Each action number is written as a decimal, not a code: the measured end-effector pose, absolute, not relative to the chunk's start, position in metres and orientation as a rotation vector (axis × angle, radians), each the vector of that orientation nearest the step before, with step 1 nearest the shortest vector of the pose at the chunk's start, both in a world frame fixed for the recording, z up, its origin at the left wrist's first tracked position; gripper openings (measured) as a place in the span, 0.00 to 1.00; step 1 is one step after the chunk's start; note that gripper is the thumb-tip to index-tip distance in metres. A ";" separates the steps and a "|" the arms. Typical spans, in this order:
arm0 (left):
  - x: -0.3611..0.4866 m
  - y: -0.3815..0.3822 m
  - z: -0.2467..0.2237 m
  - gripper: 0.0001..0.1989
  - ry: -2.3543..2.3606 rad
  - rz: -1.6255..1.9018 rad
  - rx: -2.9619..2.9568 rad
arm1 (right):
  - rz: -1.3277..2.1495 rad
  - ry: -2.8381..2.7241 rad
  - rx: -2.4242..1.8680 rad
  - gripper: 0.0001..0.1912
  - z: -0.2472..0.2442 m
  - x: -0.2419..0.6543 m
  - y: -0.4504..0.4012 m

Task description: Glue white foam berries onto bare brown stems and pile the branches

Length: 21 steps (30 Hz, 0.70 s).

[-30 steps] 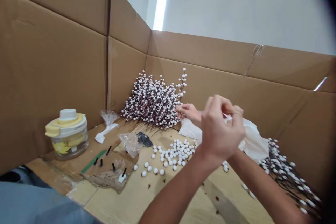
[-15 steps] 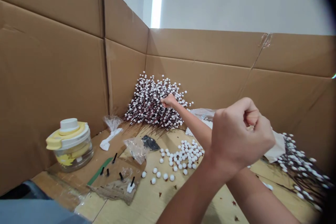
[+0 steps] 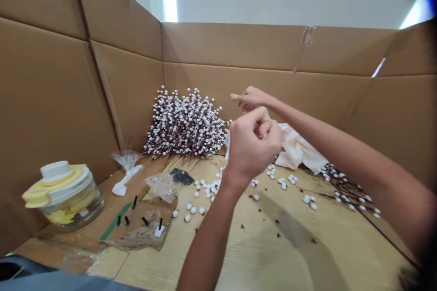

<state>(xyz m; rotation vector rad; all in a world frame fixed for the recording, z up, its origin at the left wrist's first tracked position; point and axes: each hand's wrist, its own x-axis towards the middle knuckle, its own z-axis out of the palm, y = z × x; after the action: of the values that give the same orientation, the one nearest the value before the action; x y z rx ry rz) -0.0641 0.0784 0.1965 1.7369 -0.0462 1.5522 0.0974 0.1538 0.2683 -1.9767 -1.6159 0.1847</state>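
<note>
My left hand is raised over the middle of the table, its fingers curled into a fist. A small pale bit shows in the fist's opening, too hidden to name. Just beyond it and higher, my right hand has its index finger stretched out, with a beige covering on the tip, and the other fingers hang loosely bent. Nothing shows in the right hand. Below the hands lie loose white balls with brown bases, partly hidden by my left forearm. A dense bunch of white-berried stems leans in the back corner.
Cardboard walls enclose the table. At left stand a yellow-lidded clear jar and a cardboard piece with black pegs. Plastic bags lie near it. Pale cloth-like sheeting and more berry stems lie right.
My right hand has moved right and up from in front of the berry bunch, its index finger now extended. My forearms no longer cross. My left fist appears farther left, and the view has turned right.
</note>
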 end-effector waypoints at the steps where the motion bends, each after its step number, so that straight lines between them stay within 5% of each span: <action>1: -0.063 0.079 0.197 0.18 -0.045 1.559 1.742 | 0.182 -1.582 -2.026 0.30 0.271 0.114 0.142; 5: -0.056 0.078 0.198 0.18 -0.015 1.535 1.844 | 0.312 -1.502 -2.206 0.29 0.271 0.173 0.082; 11: -0.034 0.071 0.191 0.15 0.169 1.355 2.085 | 0.179 -1.697 -2.399 0.44 0.248 0.197 -0.002; 16: -0.023 0.090 0.185 0.11 0.470 1.282 2.265 | 0.323 -1.882 -2.242 0.24 0.173 0.141 -0.067; 18: -0.025 0.115 0.188 0.18 0.660 1.311 2.313 | 0.319 -1.938 -2.076 0.15 0.128 0.108 -0.098; 21: -0.028 0.175 0.206 0.31 1.117 1.330 2.441 | 0.225 -1.929 -1.907 0.15 0.055 0.072 -0.135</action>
<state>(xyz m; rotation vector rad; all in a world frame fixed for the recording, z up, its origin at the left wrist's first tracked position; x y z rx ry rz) -0.0276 0.1752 0.2057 2.4412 1.1170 1.3305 0.0716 -0.1352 0.0552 -1.9069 -1.9287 0.2250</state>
